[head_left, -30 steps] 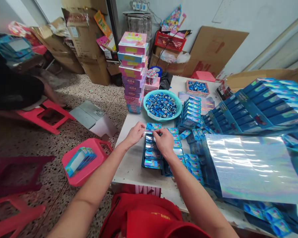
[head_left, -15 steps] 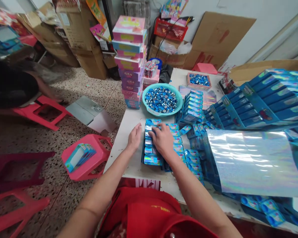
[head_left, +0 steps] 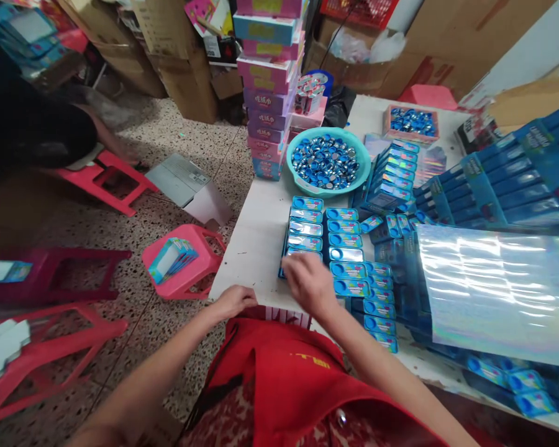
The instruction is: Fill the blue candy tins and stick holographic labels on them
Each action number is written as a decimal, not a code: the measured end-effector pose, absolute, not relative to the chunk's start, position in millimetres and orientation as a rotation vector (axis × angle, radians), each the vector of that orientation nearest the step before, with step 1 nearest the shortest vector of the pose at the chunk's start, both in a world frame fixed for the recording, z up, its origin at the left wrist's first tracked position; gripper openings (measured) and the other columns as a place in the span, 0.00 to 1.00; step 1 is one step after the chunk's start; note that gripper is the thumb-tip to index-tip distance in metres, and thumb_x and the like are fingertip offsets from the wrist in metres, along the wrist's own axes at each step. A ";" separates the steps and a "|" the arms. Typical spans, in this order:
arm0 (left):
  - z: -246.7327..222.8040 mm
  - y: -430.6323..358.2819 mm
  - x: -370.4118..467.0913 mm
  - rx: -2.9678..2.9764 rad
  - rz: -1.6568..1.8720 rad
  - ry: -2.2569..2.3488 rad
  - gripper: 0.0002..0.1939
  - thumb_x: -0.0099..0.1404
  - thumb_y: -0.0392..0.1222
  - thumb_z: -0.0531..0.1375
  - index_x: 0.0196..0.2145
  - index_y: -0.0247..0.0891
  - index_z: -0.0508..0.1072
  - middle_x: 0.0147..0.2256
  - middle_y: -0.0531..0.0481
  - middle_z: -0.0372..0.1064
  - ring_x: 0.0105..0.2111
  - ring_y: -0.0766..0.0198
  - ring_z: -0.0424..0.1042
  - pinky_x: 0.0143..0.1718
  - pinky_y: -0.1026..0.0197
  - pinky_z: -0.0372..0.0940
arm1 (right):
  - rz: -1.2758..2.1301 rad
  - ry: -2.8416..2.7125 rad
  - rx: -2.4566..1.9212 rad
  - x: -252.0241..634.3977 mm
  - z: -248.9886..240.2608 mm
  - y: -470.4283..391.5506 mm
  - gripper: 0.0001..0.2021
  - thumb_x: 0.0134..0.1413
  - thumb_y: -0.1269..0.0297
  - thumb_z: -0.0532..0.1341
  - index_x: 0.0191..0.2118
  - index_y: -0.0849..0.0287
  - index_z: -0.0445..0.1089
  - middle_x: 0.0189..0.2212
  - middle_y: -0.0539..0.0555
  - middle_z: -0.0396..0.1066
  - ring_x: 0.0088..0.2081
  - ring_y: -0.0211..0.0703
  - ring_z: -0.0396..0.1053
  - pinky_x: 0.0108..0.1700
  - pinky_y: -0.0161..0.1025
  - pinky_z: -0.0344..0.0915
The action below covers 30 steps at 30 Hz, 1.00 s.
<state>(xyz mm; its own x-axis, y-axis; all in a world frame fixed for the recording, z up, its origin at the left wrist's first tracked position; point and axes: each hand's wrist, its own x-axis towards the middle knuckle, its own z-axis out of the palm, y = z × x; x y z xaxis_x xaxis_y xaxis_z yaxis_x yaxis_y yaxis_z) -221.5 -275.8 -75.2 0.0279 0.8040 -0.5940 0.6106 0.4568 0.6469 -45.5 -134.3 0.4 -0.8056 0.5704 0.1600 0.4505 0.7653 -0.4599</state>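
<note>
- A left hand (head_left: 235, 302) is being held at the near edge of the white table (head_left: 251, 242), close to its near left corner; the fingers are being kept curled, and whether anything is being pinched cannot be told.
- A right hand (head_left: 310, 282) is being held at the near end of a left row of blue packs (head_left: 306, 228); its fingers are being bent together, and whether a pack is being gripped cannot be told.
- The near end of that row is being partly hidden by the right hand; the row is being carried on the table, inward from the left edge.
- A second row of blue packs (head_left: 343, 240) is being kept just to its right, with a third group of blue packs (head_left: 378, 304) being placed beside that row's near end.
- Blue and silver discs (head_left: 326, 160) are being contained in a turquoise bowl (head_left: 314, 189), beyond the left row.
- A stack of boxes (head_left: 263, 118) is being supported near the far left part of the table, beside the bowl.
- A shiny sheet (head_left: 498, 292) is being laid toward the right side.
- Cards (head_left: 172, 259) are being borne by a pink stool (head_left: 205, 248), off the left edge.
</note>
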 end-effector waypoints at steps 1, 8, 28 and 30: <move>-81.7 -282.3 -218.3 1.215 0.230 1.711 0.13 0.60 0.44 0.53 0.31 0.36 0.75 0.29 0.52 0.74 0.32 0.63 0.70 0.33 0.66 0.60 | 0.735 -2.773 -0.703 -42.6 -6.9 -150.7 0.16 0.62 0.61 0.47 0.48 0.54 0.68 0.41 0.58 0.69 0.41 0.44 0.66 0.41 0.38 0.61; -100.5 -267.3 -209.5 1.199 0.020 1.959 0.13 0.61 0.44 0.51 0.34 0.39 0.75 0.33 0.47 0.74 0.36 0.60 0.71 0.34 0.64 0.58 | 1.149 -3.274 -0.805 -51.6 -73.3 -190.7 0.23 0.56 0.64 0.54 0.57 0.58 0.57 0.50 0.61 0.63 0.46 0.47 0.66 0.42 0.38 0.62; -112.1 -250.1 -205.9 1.154 -0.067 2.028 0.14 0.60 0.44 0.52 0.35 0.40 0.76 0.37 0.44 0.75 0.41 0.56 0.71 0.40 0.61 0.59 | 1.014 -3.298 -0.492 -55.0 -67.8 -192.8 0.09 0.57 0.68 0.53 0.37 0.56 0.70 0.36 0.56 0.71 0.41 0.44 0.67 0.40 0.37 0.59; -114.5 -250.5 -204.4 1.141 -0.031 2.038 0.13 0.60 0.43 0.53 0.34 0.39 0.76 0.37 0.43 0.75 0.41 0.56 0.71 0.41 0.60 0.59 | 1.084 -3.251 -0.467 -53.1 -56.3 -192.5 0.08 0.57 0.68 0.54 0.36 0.56 0.70 0.35 0.55 0.72 0.40 0.44 0.67 0.39 0.36 0.59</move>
<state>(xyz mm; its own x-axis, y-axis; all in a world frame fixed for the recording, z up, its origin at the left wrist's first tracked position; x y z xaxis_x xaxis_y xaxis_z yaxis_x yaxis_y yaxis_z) -204.4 -250.5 -114.5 -0.2884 0.7117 -0.6405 0.7311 0.5956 0.3327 -53.1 -192.5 -56.3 -0.9147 0.1497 -0.3753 0.3450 0.7728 -0.5327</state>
